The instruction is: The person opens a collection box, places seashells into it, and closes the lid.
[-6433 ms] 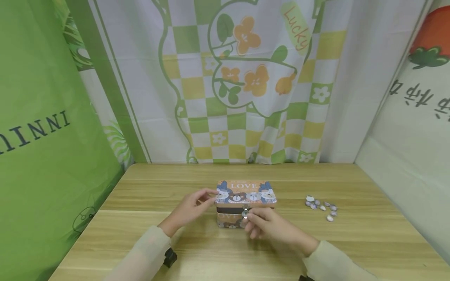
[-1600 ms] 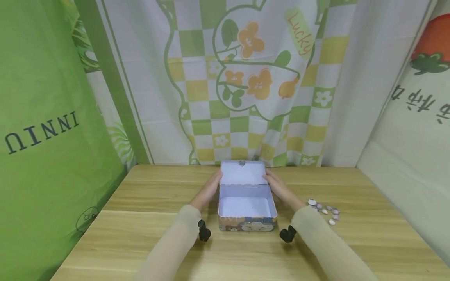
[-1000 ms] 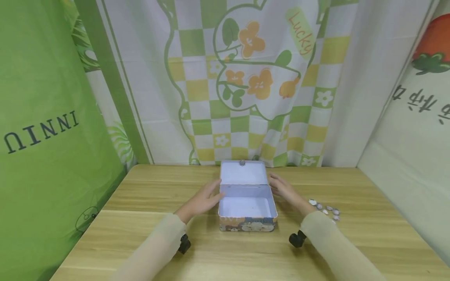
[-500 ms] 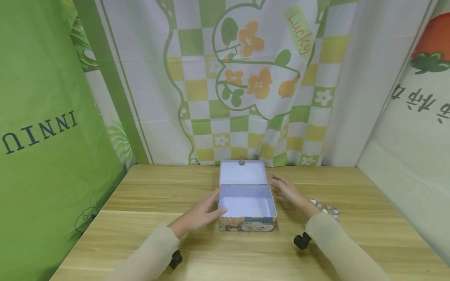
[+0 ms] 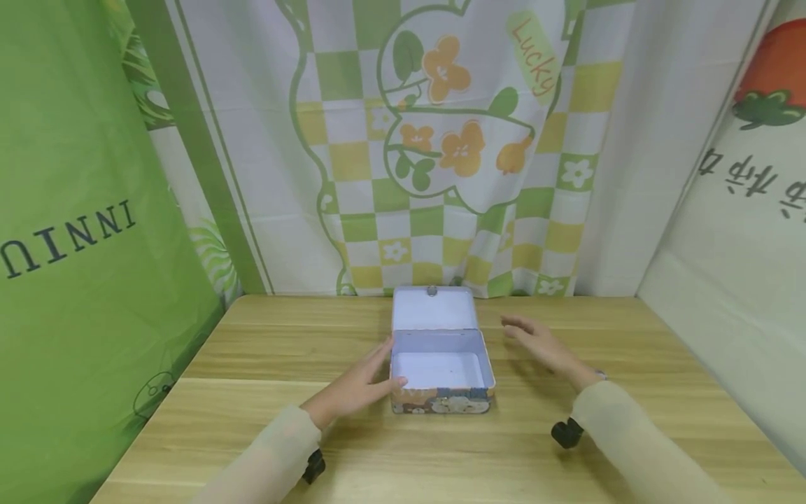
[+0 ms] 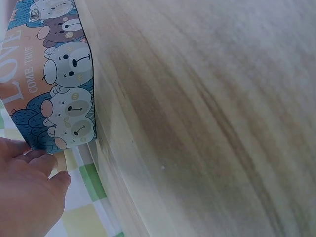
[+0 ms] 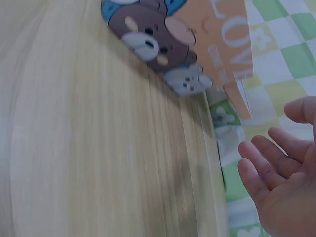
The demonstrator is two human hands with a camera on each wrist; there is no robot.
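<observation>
A tin box (image 5: 441, 401) with bears printed on it stands on the table, its lid (image 5: 434, 309) tipped back and its pale inside bare. My left hand (image 5: 352, 388) rests against the box's left side, fingers extended along the wall and thumb at the front left rim. In the left wrist view that hand (image 6: 29, 190) is at the corner of the printed tin. To the right of the box my right hand (image 5: 541, 346) is held apart from it, holding nothing. The right wrist view shows its fingers (image 7: 269, 158) loosely spread.
A small shell (image 5: 602, 375) peeks out beside the right sleeve; the arm hides the others. The wooden table (image 5: 264, 350) reaches back to a checked curtain (image 5: 428, 220). A green cloth (image 5: 82, 315) hangs on the left and a pale one (image 5: 724, 280) on the right.
Since the oldest frame, the tin's lid has been opened and laid back. Both hands have let go of the lid; the left slid down to the front left side, the right moved off rightward.
</observation>
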